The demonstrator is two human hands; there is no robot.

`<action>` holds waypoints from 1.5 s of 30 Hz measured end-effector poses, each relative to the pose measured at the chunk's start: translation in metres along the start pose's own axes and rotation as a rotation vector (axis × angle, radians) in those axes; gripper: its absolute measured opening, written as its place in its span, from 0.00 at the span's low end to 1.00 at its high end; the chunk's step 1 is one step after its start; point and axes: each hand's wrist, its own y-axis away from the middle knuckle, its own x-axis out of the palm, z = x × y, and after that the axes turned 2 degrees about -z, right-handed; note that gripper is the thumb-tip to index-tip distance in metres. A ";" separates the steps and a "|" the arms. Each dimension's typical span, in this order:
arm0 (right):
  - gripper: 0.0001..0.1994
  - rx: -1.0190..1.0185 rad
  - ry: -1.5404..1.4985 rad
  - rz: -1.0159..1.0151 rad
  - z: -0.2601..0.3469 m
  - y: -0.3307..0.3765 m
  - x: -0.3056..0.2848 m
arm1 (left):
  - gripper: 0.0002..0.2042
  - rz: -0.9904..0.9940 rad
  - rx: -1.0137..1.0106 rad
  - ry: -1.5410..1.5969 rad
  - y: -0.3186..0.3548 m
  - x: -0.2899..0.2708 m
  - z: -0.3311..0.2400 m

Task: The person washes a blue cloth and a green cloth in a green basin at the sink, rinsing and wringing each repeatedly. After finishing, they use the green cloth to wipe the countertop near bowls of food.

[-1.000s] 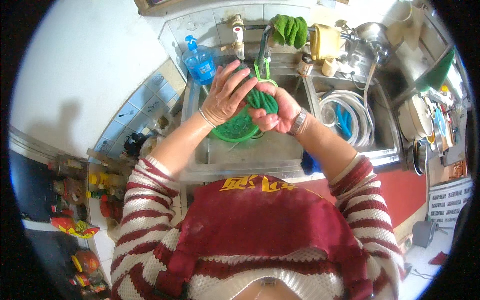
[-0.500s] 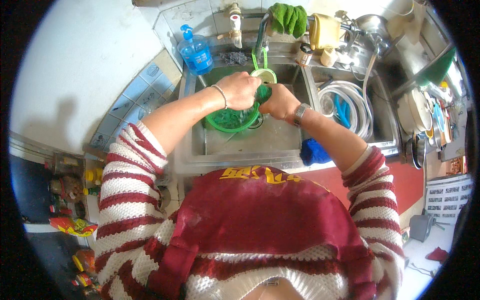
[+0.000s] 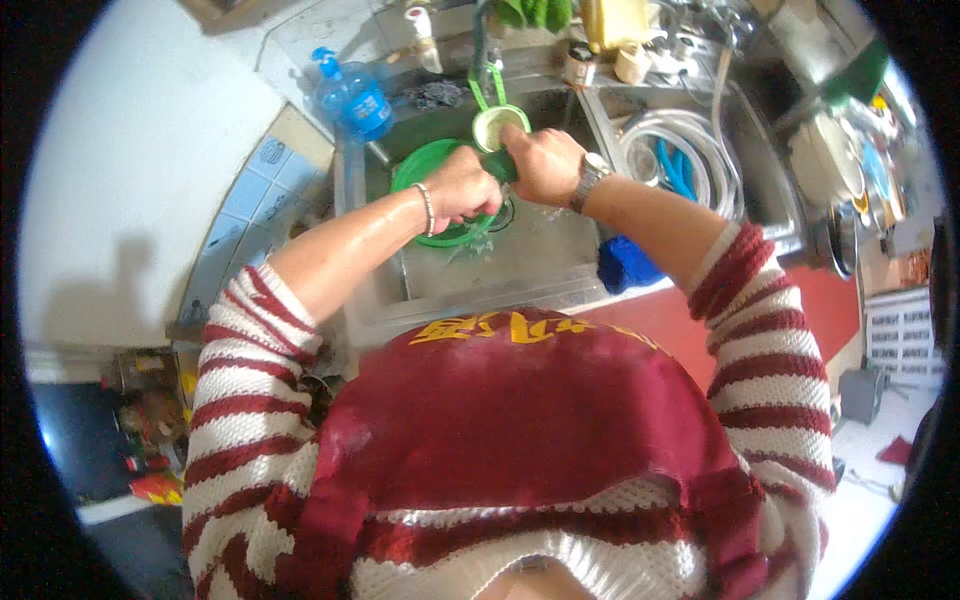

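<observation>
Both my hands are closed over the sink (image 3: 500, 270), at a dark green bundle (image 3: 499, 165) that is mostly covered by my fingers. It looks soft, like a cloth or leaves; I cannot tell which. My left hand (image 3: 465, 192) curls against its near left side, above a round green basin (image 3: 412, 165). From the right, my right hand (image 3: 543, 165) grips the bundle, thumb toward a small strainer with a light green rim (image 3: 497, 125). Water splashes below my left hand.
A blue soap pump bottle (image 3: 362, 105) stands at the sink's back left corner. Coiled clear hose (image 3: 700, 165) fills the right basin. A blue cloth (image 3: 625, 265) hangs over the front edge. Behind are a tap (image 3: 422, 40), a small jar (image 3: 579, 65) and a yellow cloth (image 3: 612, 22).
My left hand has come lower and turned, knuckles toward me, over the green basin. My right hand has shifted slightly up over the bundle. The whole view has tilted a little.
</observation>
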 end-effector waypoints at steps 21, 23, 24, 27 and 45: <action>0.26 0.394 -0.183 -0.011 -0.015 0.020 0.098 | 0.14 -0.164 -0.112 -0.046 -0.031 0.025 0.073; 0.29 0.433 -0.094 0.022 -0.015 0.024 0.099 | 0.20 -0.173 -0.200 0.030 -0.029 0.020 0.072; 0.27 0.453 -0.309 0.012 -0.015 0.027 0.098 | 0.31 -0.119 -0.200 0.131 -0.025 0.016 0.074; 0.26 0.453 -0.404 -0.076 -0.023 0.036 0.078 | 0.31 -0.212 -0.206 0.366 -0.019 0.000 0.069; 0.14 0.920 -1.452 -0.368 -0.008 0.053 0.036 | 0.09 -0.068 0.311 0.931 -0.017 -0.025 0.027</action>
